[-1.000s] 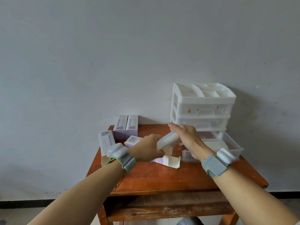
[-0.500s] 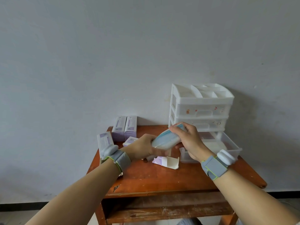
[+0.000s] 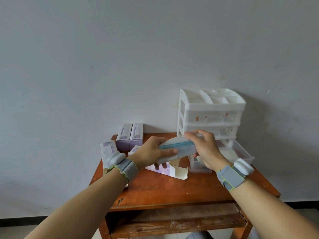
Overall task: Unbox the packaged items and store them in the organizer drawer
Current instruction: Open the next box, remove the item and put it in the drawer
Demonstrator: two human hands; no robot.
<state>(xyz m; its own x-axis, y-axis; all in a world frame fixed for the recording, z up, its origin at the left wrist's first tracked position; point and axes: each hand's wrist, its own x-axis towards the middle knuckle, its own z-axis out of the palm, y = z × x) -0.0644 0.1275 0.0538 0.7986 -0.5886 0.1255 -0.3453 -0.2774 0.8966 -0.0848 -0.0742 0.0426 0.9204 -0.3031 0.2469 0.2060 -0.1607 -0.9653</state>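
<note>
Pouch (image 3: 179, 150) turned flat; L hand (image 3: 151, 150), R hand (image 3: 205, 149) fingers (image 3: 170, 151) grip it over box (image 3: 177, 172).

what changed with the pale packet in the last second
The left hand and right hand kept hold of the pale plastic packet and turned it, so its blue zip strip now faces the camera. The purple cardboard boxes, the opened box and white plastic organizer with its pulled-out drawer stayed put.

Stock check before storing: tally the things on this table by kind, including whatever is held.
Purple boxes: 5, one opened
Blue-zip pouch, gripped by left hand and right hand: 1
Drawer organizer, one drawer pulled out: 1
Total: 7
</note>
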